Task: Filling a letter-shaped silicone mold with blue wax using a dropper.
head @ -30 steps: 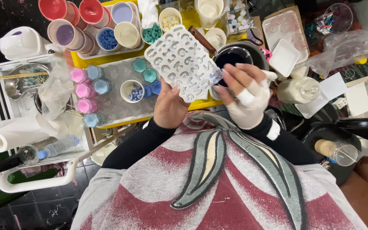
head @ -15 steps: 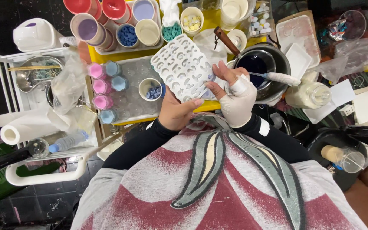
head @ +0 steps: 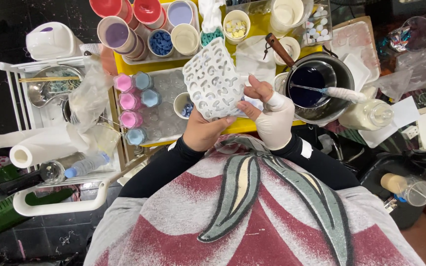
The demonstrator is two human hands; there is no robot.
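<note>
A white silicone mould (head: 215, 80) with many shaped cavities is held up over the yellow table (head: 245, 125). My bare left hand (head: 204, 131) grips its lower edge from below. My right hand (head: 270, 114), in a white glove with bare fingertips, pinches the mould's right edge. A small white cup holding blue pieces (head: 184, 106) stands just left of the hands. A dark pot of blue liquid (head: 311, 80) with a stirrer in it sits to the right.
Several cups of coloured pieces and pink and blue moulds (head: 130, 102) crowd the table's far left. A white trolley (head: 55, 143) with paper rolls and a bottle stands at left. A bottle (head: 368, 114) and papers lie at right.
The mould has turned more upright and shifted left in my hands. My right hand dropped from the mould's top right to its right edge. The camera view has shifted slightly.
</note>
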